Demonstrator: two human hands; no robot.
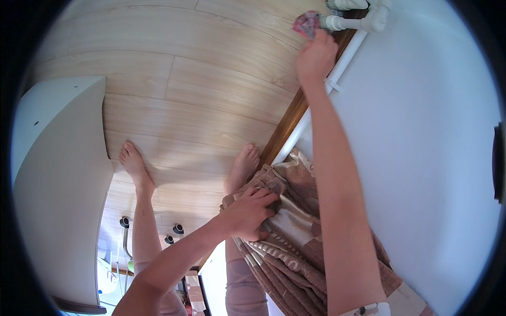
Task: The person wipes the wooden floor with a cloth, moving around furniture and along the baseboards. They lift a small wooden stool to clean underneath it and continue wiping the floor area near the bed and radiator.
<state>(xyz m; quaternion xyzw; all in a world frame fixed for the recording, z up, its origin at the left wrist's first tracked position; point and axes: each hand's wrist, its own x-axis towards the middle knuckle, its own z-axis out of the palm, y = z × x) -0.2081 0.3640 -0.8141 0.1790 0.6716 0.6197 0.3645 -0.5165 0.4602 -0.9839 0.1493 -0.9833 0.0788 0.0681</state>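
My left hand is bunched on a brown and beige patterned curtain, its fingers sunk in the folds against the wall. Stretched far forward, my right hand is beside a white pipe fitting low on the wall. A crumpled pink and grey cloth is at its fingertips and seems held there. The fingers partly hide where cloth and fitting meet.
A white pipe runs along the wall above a brown wooden baseboard. A white furniture panel rises at left. My bare feet stand on pale wood-look flooring. Black casters are behind my legs.
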